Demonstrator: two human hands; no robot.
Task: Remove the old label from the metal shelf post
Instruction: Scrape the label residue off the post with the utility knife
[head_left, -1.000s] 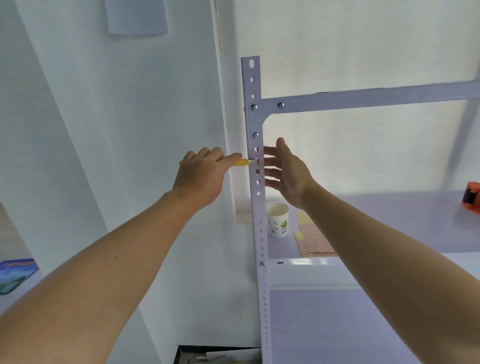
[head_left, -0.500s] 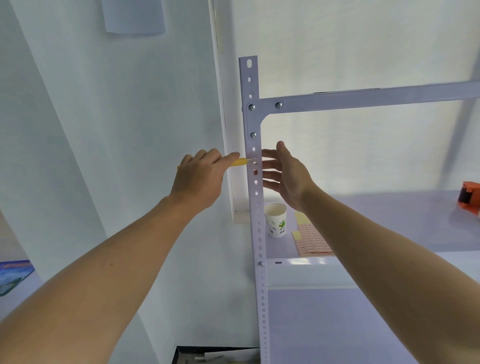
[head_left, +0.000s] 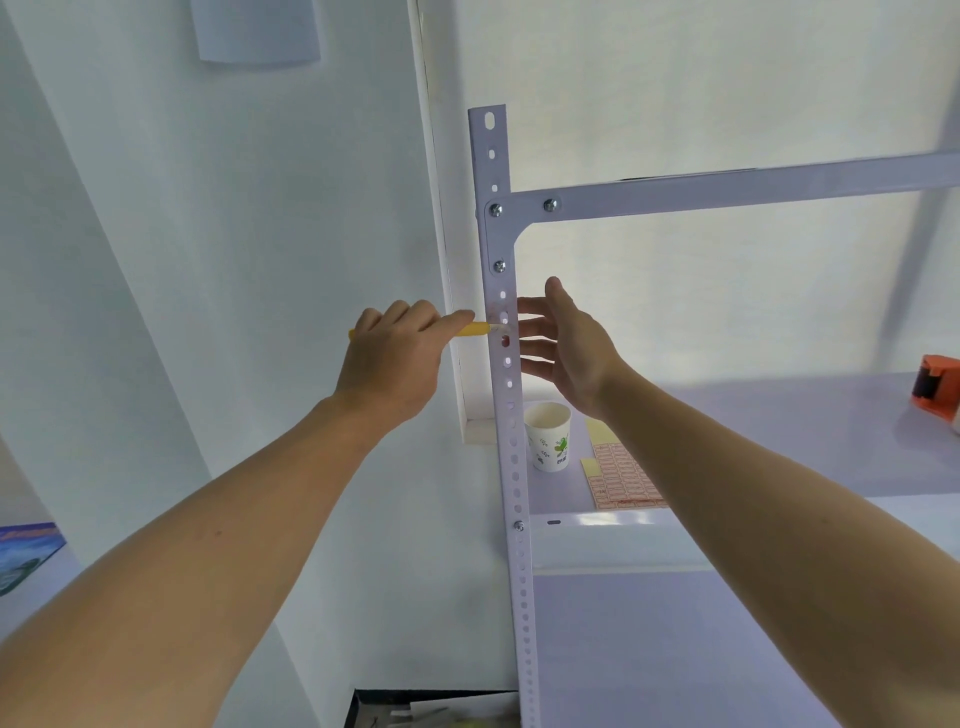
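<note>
Left hand (head_left: 389, 364) grips a yellow scraper (head_left: 475, 329), tip on the label (head_left: 498, 327) of the upright post (head_left: 515, 467). Right hand (head_left: 566, 345), fingers spread, hovers just right.

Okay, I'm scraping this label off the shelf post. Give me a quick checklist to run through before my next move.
1. Left hand grips the yellow tool firmly: ok.
2. Tool tip meets the post at the label: ok.
3. Label edge lifted: cannot tell, too small to see.
4. Right hand bracing the post: cannot tell; it is open beside the post, contact unclear.
5. Right fingers out of the tip's line: probably not ok, they sit level with the tip just past the post.
6. Cup clear of falling scraps: probably not ok, it stands open on the shelf below.
</note>
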